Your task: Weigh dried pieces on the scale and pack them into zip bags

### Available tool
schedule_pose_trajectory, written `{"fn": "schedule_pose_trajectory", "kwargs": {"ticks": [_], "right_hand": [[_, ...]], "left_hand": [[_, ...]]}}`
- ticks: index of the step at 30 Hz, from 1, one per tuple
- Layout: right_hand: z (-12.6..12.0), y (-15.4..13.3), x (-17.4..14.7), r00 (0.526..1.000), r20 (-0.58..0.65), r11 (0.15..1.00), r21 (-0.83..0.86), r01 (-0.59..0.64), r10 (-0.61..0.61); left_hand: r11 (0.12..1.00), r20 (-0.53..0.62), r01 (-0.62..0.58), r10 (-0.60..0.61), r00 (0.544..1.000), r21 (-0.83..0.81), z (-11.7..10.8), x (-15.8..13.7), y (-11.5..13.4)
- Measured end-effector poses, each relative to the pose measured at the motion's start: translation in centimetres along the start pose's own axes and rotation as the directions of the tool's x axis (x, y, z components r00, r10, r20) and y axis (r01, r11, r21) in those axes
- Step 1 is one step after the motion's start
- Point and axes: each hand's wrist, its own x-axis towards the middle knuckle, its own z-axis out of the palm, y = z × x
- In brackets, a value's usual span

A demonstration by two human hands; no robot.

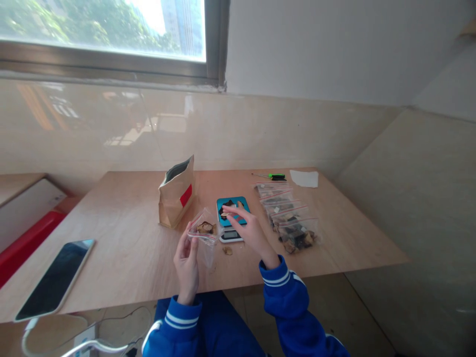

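Observation:
My left hand grips the edge of a small clear zip bag between thumb and fingers. Brown dried slices, which look like dried mushroom, show inside or behind its plastic. Over the blue plate of a small digital scale, my right hand pinches a pale dried slice at its fingertips. More dark dried pieces lie on the scale plate, partly hidden by the hand. One loose dried slice rests on the table in front of the scale.
A kraft paper pouch stands open, left of the scale. Several filled zip bags overlap in a row at right. Behind them lie a green-handled screwdriver and white paper. A phone with a cable lies at left.

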Motion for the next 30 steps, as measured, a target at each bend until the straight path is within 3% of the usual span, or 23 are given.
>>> {"fn": "schedule_pose_trajectory", "kwargs": {"ticks": [4,9,13,19,24,27,30], "right_hand": [[0.7,3.4,-3.7,0.994,0.019,0.979,-0.179,-0.099,0.104],[3.0,5.4,-7.0,0.972,0.192,0.859,-0.512,-0.015,0.132],[3.7,5.8,-7.5,0.961,0.241,0.809,-0.588,0.031,0.139],[2.4,5.0,-5.8,0.976,0.181,0.862,-0.507,-0.009,0.117],[0.6,0.6,-2.0,0.999,-0.048,0.991,-0.129,-0.023,0.017],[0.3,-1.2,-0.3,0.999,0.008,0.999,-0.026,0.046,-0.046],[0.5,0.1,0.9,0.999,-0.041,0.999,-0.040,0.025,-0.027]], "left_hand": [[1.000,-0.042,-0.006,0.005,0.999,-0.005,-0.6,0.4,0.1],[0.999,-0.015,-0.012,0.011,1.000,-0.044,-0.5,0.2,0.4],[0.996,0.002,0.000,0.000,1.000,-0.086,-0.5,0.0,0.4],[0.997,0.007,0.009,-0.008,1.000,-0.078,-0.8,0.0,0.2],[0.998,0.039,0.029,-0.027,0.999,-0.054,-0.8,-0.3,0.4],[0.998,0.055,0.046,-0.044,0.998,-0.040,-0.7,-0.4,0.4],[0.998,0.043,0.039,-0.036,0.998,-0.054,-0.9,-0.3,0.3]]}}
